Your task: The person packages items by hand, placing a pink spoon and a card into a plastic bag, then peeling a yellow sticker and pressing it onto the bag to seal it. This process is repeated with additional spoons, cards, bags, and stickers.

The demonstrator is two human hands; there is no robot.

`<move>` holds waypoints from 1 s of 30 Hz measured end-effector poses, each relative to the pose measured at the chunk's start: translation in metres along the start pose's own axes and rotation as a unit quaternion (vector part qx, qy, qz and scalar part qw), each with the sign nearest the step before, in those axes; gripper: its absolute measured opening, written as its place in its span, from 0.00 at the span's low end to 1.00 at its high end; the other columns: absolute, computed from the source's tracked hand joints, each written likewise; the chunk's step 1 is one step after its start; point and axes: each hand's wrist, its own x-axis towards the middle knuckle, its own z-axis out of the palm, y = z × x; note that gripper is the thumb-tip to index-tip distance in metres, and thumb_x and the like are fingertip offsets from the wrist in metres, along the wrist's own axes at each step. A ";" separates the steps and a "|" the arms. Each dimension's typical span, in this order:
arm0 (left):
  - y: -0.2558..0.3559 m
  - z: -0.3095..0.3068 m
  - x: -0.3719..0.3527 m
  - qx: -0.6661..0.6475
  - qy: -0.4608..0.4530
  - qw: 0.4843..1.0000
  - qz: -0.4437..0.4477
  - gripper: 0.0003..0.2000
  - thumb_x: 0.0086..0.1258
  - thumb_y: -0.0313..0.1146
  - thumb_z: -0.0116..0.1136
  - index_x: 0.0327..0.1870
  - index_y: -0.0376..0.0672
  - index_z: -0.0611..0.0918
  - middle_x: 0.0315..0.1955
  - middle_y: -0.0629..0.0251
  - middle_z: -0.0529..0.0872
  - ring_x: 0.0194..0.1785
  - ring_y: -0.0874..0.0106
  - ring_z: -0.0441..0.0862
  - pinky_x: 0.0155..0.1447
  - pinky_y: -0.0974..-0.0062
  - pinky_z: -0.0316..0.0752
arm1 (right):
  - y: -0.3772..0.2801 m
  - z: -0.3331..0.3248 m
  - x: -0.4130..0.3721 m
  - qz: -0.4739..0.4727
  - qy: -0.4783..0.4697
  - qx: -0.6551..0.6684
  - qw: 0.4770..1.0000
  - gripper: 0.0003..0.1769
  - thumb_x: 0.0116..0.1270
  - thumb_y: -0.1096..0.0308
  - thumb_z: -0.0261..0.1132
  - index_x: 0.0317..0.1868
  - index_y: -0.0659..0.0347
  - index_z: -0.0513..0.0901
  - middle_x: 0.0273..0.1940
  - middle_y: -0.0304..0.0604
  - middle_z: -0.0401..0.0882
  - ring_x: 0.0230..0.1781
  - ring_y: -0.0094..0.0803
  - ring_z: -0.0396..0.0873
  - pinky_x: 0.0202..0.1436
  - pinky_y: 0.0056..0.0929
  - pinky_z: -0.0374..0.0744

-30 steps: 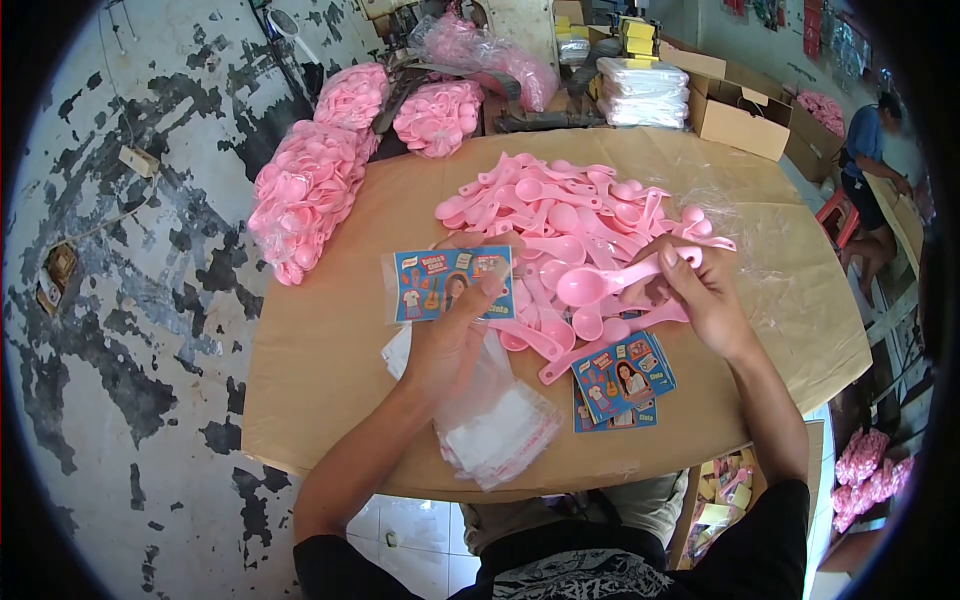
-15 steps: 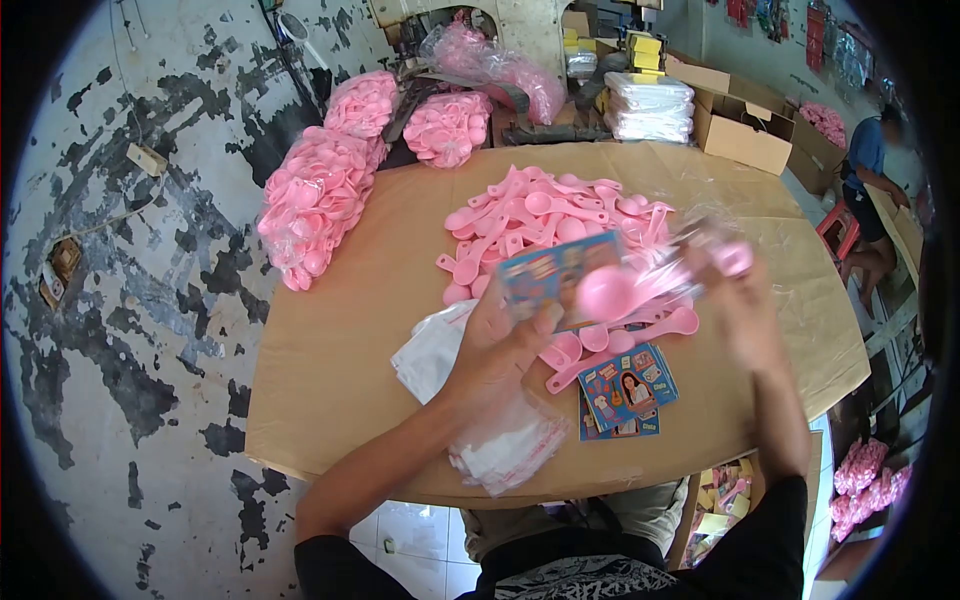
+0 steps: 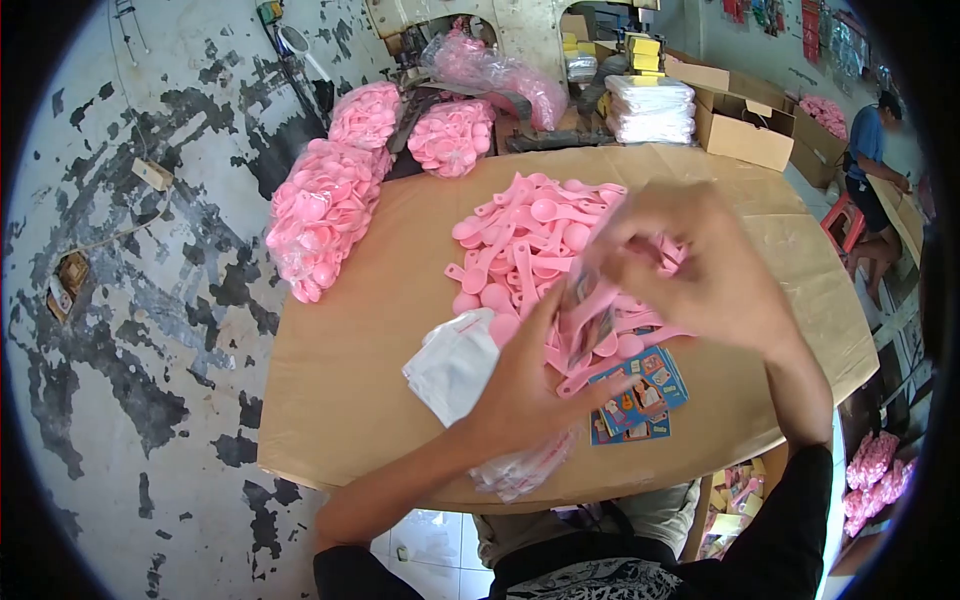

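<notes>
Between my hands is a clear plastic bag [image 3: 585, 312] with a pink spoon and a card inside, partly blurred. My right hand [image 3: 710, 270] pinches its upper end. My left hand [image 3: 530, 390] is at its lower end, thumb and fingers spread around it. Behind them lies a heap of pink spoons [image 3: 520, 240]. Blue printed cards [image 3: 640, 395] are stacked just right of my left hand's fingers. White bags [image 3: 455, 365] lie to the left of that hand, and more clear bags [image 3: 525, 468] lie under its wrist.
Filled bags of pink spoons [image 3: 325, 215] stand at the table's left edge. Stacked clear packets [image 3: 650, 110] and an open cardboard box [image 3: 745, 135] are at the back. Another person [image 3: 868, 150] sits at far right. A box of packed pieces [image 3: 735, 500] is below the table's front edge.
The card, earlier apart in my left hand, is now in the bag with the spoon. My right hand has moved left and up, and my left hand's fingers have spread.
</notes>
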 end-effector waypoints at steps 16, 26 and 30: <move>-0.005 -0.016 0.003 -0.332 0.026 0.939 -0.087 0.20 0.77 0.34 0.46 0.65 0.33 0.67 0.61 0.52 0.75 0.61 0.64 0.77 0.63 0.68 0.72 | 0.043 0.016 0.011 0.043 -0.072 0.147 0.986 0.09 0.62 0.68 0.68 0.40 0.66 0.85 0.30 0.43 0.84 0.27 0.23 0.80 0.33 0.26 0.78; -0.007 -0.028 0.004 -0.319 0.025 0.939 -0.123 0.18 0.79 0.34 0.38 0.62 0.32 0.70 0.55 0.54 0.78 0.54 0.69 0.80 0.55 0.72 0.76 | 0.040 0.050 0.004 -0.266 0.083 -0.137 0.951 0.08 0.52 0.68 0.68 0.34 0.57 0.85 0.36 0.37 0.81 0.41 0.34 0.79 0.42 0.33 0.80; -0.017 -0.032 0.000 -0.324 -0.025 0.940 -0.103 0.17 0.77 0.29 0.41 0.64 0.34 0.69 0.55 0.62 0.78 0.56 0.78 0.75 0.59 0.78 0.70 | 0.052 0.057 0.008 -0.290 0.104 -0.184 0.933 0.09 0.48 0.66 0.67 0.32 0.57 0.85 0.35 0.37 0.81 0.41 0.32 0.78 0.42 0.31 0.80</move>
